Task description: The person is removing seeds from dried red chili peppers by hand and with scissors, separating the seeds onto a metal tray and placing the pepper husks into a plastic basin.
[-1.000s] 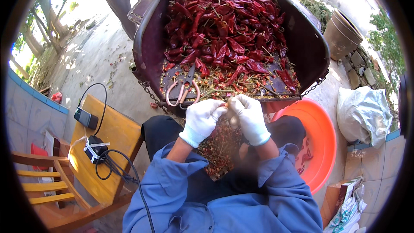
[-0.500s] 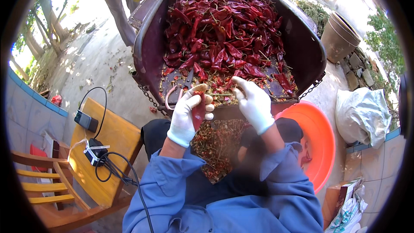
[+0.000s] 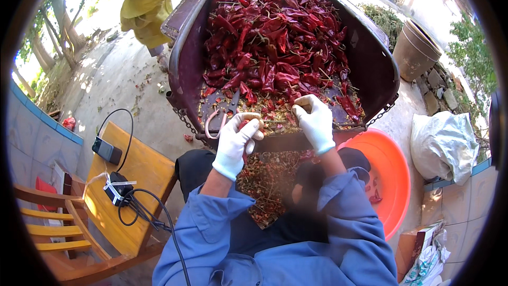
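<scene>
In my gloved left hand (image 3: 236, 143), the fingers are closed round a dried red chili pepper (image 3: 243, 125), mostly hidden by the glove. My gloved right hand (image 3: 316, 124) is a little to the right, thumb and fingertips drawn together; anything between them is too small to make out. Both hands are at the near edge of a dark red metal cart bed (image 3: 182, 66). A big heap of dried red chili peppers (image 3: 280, 37) fills its far part. Scissors (image 3: 212, 125) with pink handles lie beside my left hand, among crumbs and seeds.
An orange-red basin (image 3: 394, 180) with a few chilies stands right of my knees. Stems and scraps (image 3: 267, 185) lie between my legs. At left, a wooden chair (image 3: 114, 228) carries black devices and a cable. A white sack (image 3: 443, 143) stands at right. Yellow cloth (image 3: 148, 10) hangs at far left.
My left hand has turned, so less of its chili shows, and has moved slightly right. My right hand's fingers have curled in. The yellow cloth has come further into view at the far left.
</scene>
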{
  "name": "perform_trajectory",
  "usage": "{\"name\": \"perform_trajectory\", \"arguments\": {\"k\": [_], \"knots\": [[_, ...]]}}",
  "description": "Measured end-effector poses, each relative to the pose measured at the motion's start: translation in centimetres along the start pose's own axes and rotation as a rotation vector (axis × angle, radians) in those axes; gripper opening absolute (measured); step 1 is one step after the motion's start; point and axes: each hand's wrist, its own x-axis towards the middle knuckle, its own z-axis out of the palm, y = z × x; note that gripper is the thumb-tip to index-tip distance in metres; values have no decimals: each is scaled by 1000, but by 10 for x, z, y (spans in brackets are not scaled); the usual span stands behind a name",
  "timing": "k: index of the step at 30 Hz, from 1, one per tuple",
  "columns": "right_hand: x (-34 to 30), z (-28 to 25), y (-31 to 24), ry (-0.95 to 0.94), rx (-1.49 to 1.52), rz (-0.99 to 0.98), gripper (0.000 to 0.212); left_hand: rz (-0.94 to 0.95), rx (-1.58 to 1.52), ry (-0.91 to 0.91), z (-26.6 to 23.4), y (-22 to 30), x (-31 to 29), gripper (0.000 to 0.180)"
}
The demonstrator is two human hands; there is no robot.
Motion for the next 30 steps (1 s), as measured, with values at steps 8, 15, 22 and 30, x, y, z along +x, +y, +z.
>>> {"name": "perform_trajectory", "arguments": {"k": [8,15,22,30], "knots": [[-60,13,-26,-80,335,36,14,34,432,117,33,-4,1,40],[-66,18,-31,-183,226,-50,13,217,622,179,22,-18,8,29],[-65,11,-46,-82,183,-135,20,603,1143,166,28,-10,-9,20],[-67,14,-35,-52,46,-313,11,547,1139,93,23,-19,-12,25]]}}
